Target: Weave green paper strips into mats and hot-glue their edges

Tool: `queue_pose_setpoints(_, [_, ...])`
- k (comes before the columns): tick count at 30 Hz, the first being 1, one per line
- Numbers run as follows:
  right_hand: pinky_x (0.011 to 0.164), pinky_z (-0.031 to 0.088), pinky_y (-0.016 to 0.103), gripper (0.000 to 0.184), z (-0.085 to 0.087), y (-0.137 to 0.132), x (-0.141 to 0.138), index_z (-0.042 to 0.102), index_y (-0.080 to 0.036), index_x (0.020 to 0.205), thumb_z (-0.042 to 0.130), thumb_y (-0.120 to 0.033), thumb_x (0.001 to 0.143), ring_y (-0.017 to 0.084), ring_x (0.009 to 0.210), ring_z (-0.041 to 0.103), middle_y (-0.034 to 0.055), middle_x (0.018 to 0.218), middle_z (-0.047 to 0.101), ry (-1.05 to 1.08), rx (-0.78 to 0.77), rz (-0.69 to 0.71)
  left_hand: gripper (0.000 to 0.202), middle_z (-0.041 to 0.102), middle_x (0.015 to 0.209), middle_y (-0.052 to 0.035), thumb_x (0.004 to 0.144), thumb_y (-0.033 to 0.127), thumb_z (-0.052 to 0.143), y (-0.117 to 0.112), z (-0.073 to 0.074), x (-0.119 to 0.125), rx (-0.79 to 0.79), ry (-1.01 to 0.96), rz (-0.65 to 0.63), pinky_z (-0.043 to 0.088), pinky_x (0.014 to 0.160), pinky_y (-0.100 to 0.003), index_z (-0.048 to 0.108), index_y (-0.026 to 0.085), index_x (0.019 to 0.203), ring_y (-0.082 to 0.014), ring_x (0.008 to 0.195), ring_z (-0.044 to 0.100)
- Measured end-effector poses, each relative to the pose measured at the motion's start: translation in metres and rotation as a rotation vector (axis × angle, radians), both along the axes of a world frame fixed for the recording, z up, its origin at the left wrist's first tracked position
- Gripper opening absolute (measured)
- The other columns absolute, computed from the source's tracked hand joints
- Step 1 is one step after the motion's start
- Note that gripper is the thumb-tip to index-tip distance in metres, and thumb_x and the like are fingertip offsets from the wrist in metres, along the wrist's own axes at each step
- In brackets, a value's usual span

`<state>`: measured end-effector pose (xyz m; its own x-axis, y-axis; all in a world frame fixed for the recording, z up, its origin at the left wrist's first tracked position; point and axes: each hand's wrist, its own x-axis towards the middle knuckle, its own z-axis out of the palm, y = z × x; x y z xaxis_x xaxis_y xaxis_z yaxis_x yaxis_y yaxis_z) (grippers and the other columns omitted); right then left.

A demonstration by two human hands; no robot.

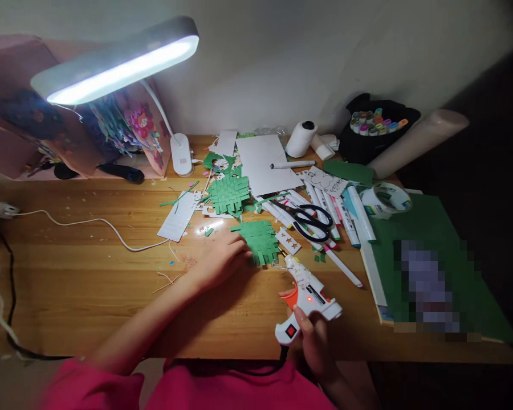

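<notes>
My right hand [314, 341] is closed round the grip of a white glue gun [308, 293] with an orange trigger; its nozzle points at the lower right corner of a small green woven paper mat [260, 239]. My left hand [220, 256] rests on the wooden table [89, 273], fingers curled against the left edge of that mat, holding it down. A second, larger green woven mat [229, 193] lies further back.
Black scissors [310, 219] lie on several markers [337, 216]. White paper [263, 162], a tape roll [385, 199], a green sheet [436, 267], a black marker case [376, 131], a lit desk lamp [119, 62] and a white cable [89, 225] surround the spot.
</notes>
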<state>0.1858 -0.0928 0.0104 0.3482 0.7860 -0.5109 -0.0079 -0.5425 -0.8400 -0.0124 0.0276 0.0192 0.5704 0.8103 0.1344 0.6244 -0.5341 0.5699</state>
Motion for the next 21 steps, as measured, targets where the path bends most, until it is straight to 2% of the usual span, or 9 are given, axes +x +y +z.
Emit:
queue_pose_setpoints(3, [0.056, 0.04, 0.029, 0.038, -0.001, 0.0, 0.0, 0.051, -0.021, 0.047, 0.06, -0.053, 0.065, 0.018, 0.052, 0.051, -0.0007, 0.046, 0.054, -0.023, -0.016, 0.037, 0.027, 0.058, 0.092, -0.007, 0.084, 0.042, 0.058, -0.003, -0.011, 0.003, 0.009, 0.024, -0.055, 0.044, 0.072, -0.031, 0.057, 0.016, 0.092, -0.019, 0.083, 0.053])
queue_pose_setpoints(5, [0.056, 0.041, 0.029, 0.036, 0.0, 0.0, -0.001, 0.052, -0.02, 0.05, 0.061, -0.052, 0.064, 0.017, 0.052, 0.05, -0.0012, 0.048, 0.053, -0.011, -0.008, 0.046, 0.032, 0.058, 0.093, -0.0078, 0.082, 0.045, 0.061, -0.004, -0.015, 0.003, 0.016, 0.041, -0.05, 0.045, 0.072, -0.033, 0.056, 0.015, 0.094, -0.02, 0.083, 0.053])
queue_pose_setpoints(10, [0.055, 0.041, 0.028, 0.032, 0.003, 0.002, -0.003, 0.053, -0.02, 0.054, 0.063, -0.049, 0.063, 0.017, 0.052, 0.05, -0.0014, 0.048, 0.054, 0.011, -0.017, 0.116, 0.02, 0.059, 0.091, -0.0069, 0.09, 0.033, 0.051, -0.002, -0.015, 0.003, -0.046, -0.026, -0.033, 0.045, 0.072, -0.03, 0.058, 0.015, 0.093, -0.0172, 0.082, 0.055])
queue_pose_setpoints(13, [0.055, 0.042, 0.028, 0.03, 0.004, 0.004, -0.005, 0.059, -0.018, 0.062, 0.063, -0.049, 0.063, 0.017, 0.054, 0.052, -0.0005, 0.053, 0.057, 0.039, -0.025, 0.133, 0.016, 0.061, 0.085, -0.0042, 0.092, 0.027, 0.048, -0.001, -0.017, 0.004, -0.103, -0.102, 0.042, 0.045, 0.07, -0.028, 0.059, 0.016, 0.088, -0.0147, 0.077, 0.055])
queue_pose_setpoints(16, [0.054, 0.042, 0.027, 0.033, 0.005, 0.007, -0.007, 0.062, -0.018, 0.065, 0.062, -0.051, 0.065, 0.016, 0.053, 0.051, -0.0003, 0.055, 0.056, 0.06, -0.025, 0.162, 0.016, 0.063, 0.081, -0.0023, 0.092, 0.027, 0.048, 0.0, -0.021, 0.005, -0.13, -0.146, 0.128, 0.044, 0.067, -0.026, 0.058, 0.016, 0.088, -0.0133, 0.073, 0.056])
queue_pose_setpoints(21, [0.057, 0.043, 0.027, 0.038, 0.002, 0.015, -0.007, 0.063, -0.018, 0.062, 0.064, -0.056, 0.062, 0.017, 0.059, 0.053, 0.0022, 0.061, 0.059, 0.034, 0.007, 0.209, 0.014, 0.065, 0.082, -0.0021, 0.091, 0.027, 0.05, 0.001, -0.025, 0.006, -0.128, -0.152, 0.161, 0.044, 0.067, -0.026, 0.059, 0.016, 0.088, -0.0131, 0.073, 0.057])
